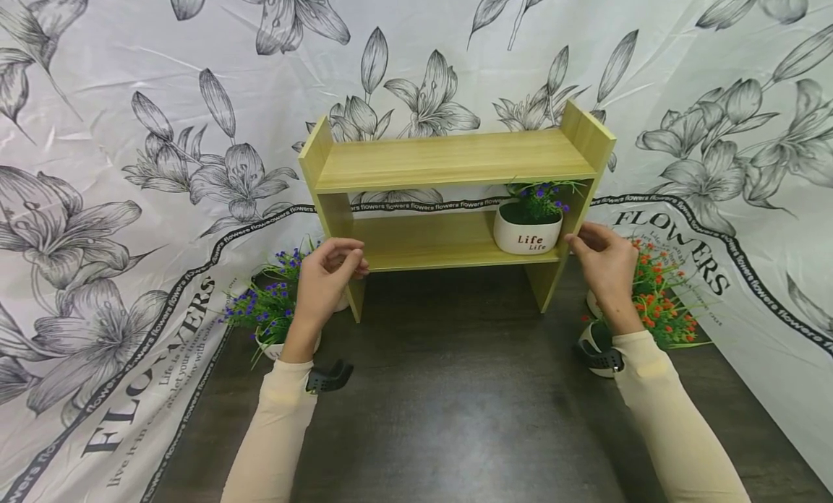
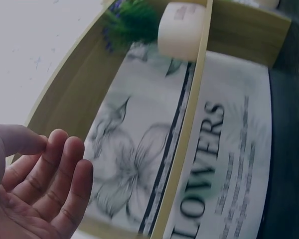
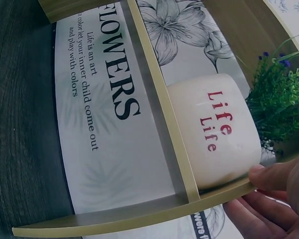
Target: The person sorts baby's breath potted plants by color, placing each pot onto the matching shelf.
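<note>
Shelf, two-tier, pale yellow wood-grain board (image 1: 449,157), stands on dark wood-grain table (image 1: 416,416), approx. centre, w/ white sheet printed w/ grey lilies (image 1: 163,48) hung behind. Two side panels, top board, lower board; underside open to table.

Pots outside shelf: L side, white pots w/ purple flowers & grassy leaves (image 1: 270,308), partly behind L arm; R side, white pots w/ orange-red flowers (image 1: 664,311), partly behind R arm. On lower board, R end: white rounded pot, red "Life Life" lettering (image 1: 528,232), upright, just beside R side panel; can't tell if touching. Purple flowers reach up near underside of top board.

R hand (image 1: 605,261) pinches front edge of R side panel: thumb on pot side, fingers round outer face. L hand (image 1: 328,279) at L side panel: fingers loosely bent, thumb close to index, nothing seen between; contact w/ panel unclear. Cream sleeves (image 1: 270,431), black wristbands (image 1: 330,376) both arms.

Handling, my judgement: step looks like steadying shelf by its sides. Best w/ matching holds, same height each side, even pressure, shelf level; one-sided pull could skew it. R thumb clear of pot; no front lip seen, so a tilt fwd could slide pot off.
</note>
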The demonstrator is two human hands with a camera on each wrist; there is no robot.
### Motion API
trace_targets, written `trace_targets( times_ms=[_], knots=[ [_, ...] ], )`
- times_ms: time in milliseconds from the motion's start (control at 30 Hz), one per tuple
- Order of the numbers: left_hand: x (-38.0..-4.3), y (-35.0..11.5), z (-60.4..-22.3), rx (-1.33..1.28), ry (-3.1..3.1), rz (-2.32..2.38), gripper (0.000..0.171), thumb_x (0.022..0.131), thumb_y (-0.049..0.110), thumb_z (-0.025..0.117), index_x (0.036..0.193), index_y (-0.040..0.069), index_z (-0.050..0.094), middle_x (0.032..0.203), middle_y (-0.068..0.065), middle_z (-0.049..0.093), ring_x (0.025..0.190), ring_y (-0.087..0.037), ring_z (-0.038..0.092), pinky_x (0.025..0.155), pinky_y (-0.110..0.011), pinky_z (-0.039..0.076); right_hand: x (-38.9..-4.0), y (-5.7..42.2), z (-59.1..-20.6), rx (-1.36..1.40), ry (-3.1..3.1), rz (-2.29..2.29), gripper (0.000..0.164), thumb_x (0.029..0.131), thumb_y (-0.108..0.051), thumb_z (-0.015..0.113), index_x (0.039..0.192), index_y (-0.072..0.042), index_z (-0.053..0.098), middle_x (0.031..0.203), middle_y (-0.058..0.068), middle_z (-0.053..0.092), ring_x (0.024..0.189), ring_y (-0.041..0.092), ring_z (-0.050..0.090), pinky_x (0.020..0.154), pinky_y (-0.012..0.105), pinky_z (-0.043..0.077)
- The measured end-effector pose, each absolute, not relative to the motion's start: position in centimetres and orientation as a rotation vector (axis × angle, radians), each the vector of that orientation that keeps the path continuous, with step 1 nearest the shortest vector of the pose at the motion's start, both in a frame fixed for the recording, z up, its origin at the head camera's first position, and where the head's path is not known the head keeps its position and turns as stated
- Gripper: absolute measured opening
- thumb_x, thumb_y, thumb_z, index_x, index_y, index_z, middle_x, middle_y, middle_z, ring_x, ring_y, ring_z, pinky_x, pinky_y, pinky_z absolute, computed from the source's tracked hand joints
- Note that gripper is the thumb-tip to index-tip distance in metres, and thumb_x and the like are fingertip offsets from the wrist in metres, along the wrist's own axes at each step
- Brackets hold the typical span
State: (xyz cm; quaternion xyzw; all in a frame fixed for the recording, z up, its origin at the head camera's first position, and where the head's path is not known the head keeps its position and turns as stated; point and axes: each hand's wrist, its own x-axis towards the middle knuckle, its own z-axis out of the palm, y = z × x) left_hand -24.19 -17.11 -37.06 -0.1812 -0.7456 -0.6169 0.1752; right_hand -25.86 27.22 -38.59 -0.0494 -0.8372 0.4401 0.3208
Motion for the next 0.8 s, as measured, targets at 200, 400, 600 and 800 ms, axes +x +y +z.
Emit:
trace_targets(
  times_ms=[200,400,600,800],
  knots=[
    [-23.2,-21.1,-38.0,-0.418,-2.112,-1.726,0.022,0.107,0.01,0.066,0.119,-0.007,0.071,0.086,0.009,0.077,0.076,-0.008,0.075,0.074,-0.027,0.064,-25.9,27.1,-38.5,-0.127,-2.207,1.14,0.032,0.099,-0.025,0.079,0.125,-0.007,0.079,0.117,0.019,0.08,0.083,-0.028,0.053,0.073,0.003,0.044],
    [-22.1,-24.4,-38.8,-0.319,-2.062,-1.722,0.018,0.106,0.009,0.066,0.115,-0.006,0.072,0.084,0.008,0.078,0.073,-0.01,0.075,0.071,-0.023,0.062,-25.9,27.1,-38.5,-0.136,-2.212,1.121,0.032,0.099,-0.025,0.079,0.125,-0.006,0.079,0.117,0.018,0.08,0.082,-0.028,0.053,0.072,0.003,0.043],
    [-20.7,-27.3,-39.4,-0.239,-1.945,-1.816,0.017,0.104,0.004,0.068,0.113,-0.01,0.071,0.082,0.001,0.079,0.069,-0.012,0.075,0.068,-0.024,0.063,-25.9,27.2,-38.7,-0.137,-2.216,1.128,0.032,0.1,-0.026,0.078,0.126,-0.007,0.079,0.117,0.02,0.079,0.081,-0.028,0.051,0.072,0.003,0.043],
    [-19.4,-30.2,-39.0,-0.182,-1.831,-1.828,0.019,0.103,0.001,0.068,0.114,-0.015,0.07,0.081,-0.002,0.079,0.067,-0.013,0.075,0.066,-0.022,0.062,-25.9,27.1,-38.6,-0.154,-2.22,1.139,0.032,0.101,-0.025,0.077,0.127,-0.006,0.078,0.119,0.019,0.079,0.082,-0.027,0.054,0.072,0.003,0.043]
  ],
)
